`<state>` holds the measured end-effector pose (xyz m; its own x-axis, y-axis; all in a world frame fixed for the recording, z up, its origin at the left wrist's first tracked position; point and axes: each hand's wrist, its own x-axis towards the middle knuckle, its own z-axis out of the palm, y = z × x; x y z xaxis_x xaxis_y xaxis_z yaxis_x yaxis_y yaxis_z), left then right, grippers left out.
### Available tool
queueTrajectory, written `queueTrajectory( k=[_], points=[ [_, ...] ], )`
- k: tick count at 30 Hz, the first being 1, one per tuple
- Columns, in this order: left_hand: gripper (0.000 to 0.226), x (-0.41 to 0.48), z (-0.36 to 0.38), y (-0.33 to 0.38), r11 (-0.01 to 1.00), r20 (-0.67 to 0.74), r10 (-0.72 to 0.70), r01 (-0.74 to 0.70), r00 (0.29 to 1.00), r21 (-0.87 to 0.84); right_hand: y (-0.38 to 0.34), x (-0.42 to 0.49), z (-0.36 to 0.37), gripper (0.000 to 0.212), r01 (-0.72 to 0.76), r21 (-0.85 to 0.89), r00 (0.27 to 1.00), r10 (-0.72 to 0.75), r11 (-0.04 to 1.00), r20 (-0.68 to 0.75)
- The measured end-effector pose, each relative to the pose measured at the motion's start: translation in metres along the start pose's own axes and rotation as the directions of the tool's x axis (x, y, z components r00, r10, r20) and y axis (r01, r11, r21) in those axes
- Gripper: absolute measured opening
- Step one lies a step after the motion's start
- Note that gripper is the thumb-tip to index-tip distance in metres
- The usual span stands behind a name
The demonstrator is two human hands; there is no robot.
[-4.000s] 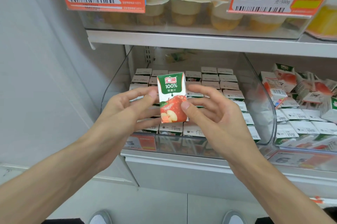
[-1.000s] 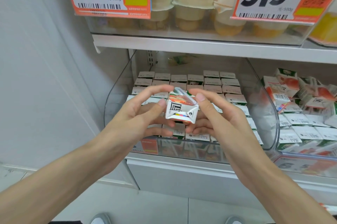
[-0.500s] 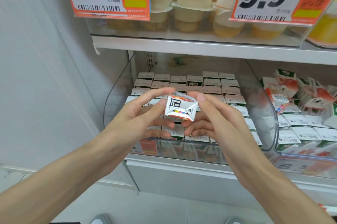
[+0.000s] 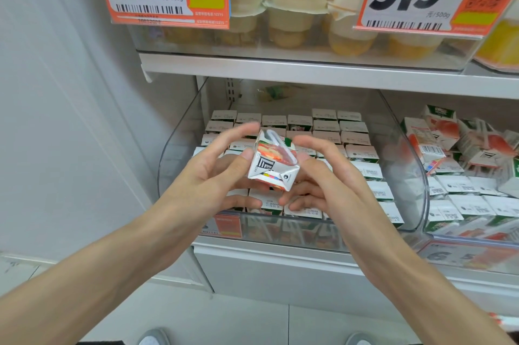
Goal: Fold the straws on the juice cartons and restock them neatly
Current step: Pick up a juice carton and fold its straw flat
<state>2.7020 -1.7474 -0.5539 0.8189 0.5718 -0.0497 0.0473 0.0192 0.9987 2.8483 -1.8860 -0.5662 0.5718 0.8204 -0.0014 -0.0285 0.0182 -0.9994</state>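
Juice carton [image 4: 273, 166] is held up in the middle of the frame, in front of the clear bin [image 4: 179, 148], likely so that the straw [image 4: 278, 144] on its upper side can be pressed flat. It is pinched between the thumbs of the left hand [image 4: 207, 176] and the right hand [image 4: 334, 184], with other fingers curled loosely under it; the left pointing finger is blurred, so whether the straw is touched cannot be told. Its white folded bottom is turned to the camera, and red fruit is printed on its side.
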Motion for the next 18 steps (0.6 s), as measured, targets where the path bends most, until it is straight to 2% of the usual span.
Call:
queueTrajectory(
  k=[3, 6, 9, 12, 13, 16, 18],
  points=[
    [0.040, 0.0021, 0.0008, -0.0017, 0.993, 0.011, -0.063, 0.064, 0.998, -0.095, 0.0014, 0.0011, -0.0001, 0.033, -0.013, 0.033, 0.999, 0.012, 0.999, 0.038],
    [0.050, 0.0027, 0.0027, -0.0017, 0.947, 0.105, -0.198, 0.217, 0.975, -0.235, 0.0036, 0.0006, 0.0011, 0.026, 0.002, 0.021, 0.997, -0.003, 1.000, 0.082],
    [0.056, 0.0026, 0.0025, -0.0001, 0.886, 0.178, -0.245, 0.295, 0.953, -0.359, 0.0069, 0.0016, 0.0008, 0.030, 0.028, -0.040, 0.994, -0.023, 0.999, 0.109],
    [0.049, 0.0020, -0.0019, 0.0020, 0.916, 0.196, -0.183, 0.239, 0.964, -0.322, 0.0041, 0.0020, -0.0002, 0.055, 0.074, -0.144, 0.993, -0.059, 0.987, 0.103],
    [0.045, 0.0016, -0.0035, 0.0019, 0.938, 0.175, -0.151, 0.197, 0.973, -0.284, 0.0032, 0.0020, -0.0003, 0.057, 0.104, -0.176, 0.990, -0.086, 0.979, 0.108],
    [0.048, -0.0005, -0.0044, -0.0001, 0.977, 0.097, -0.097, 0.114, 0.991, -0.181, 0.0006, 0.0011, 0.0004, 0.040, 0.139, -0.150, 0.988, -0.126, 0.979, 0.091],
    [0.052, -0.0013, -0.0034, -0.0022, 0.982, 0.087, -0.094, 0.107, 0.992, -0.155, 0.0014, 0.0017, 0.0004, 0.037, 0.127, -0.096, 0.990, -0.121, 0.987, 0.070]
  ],
)
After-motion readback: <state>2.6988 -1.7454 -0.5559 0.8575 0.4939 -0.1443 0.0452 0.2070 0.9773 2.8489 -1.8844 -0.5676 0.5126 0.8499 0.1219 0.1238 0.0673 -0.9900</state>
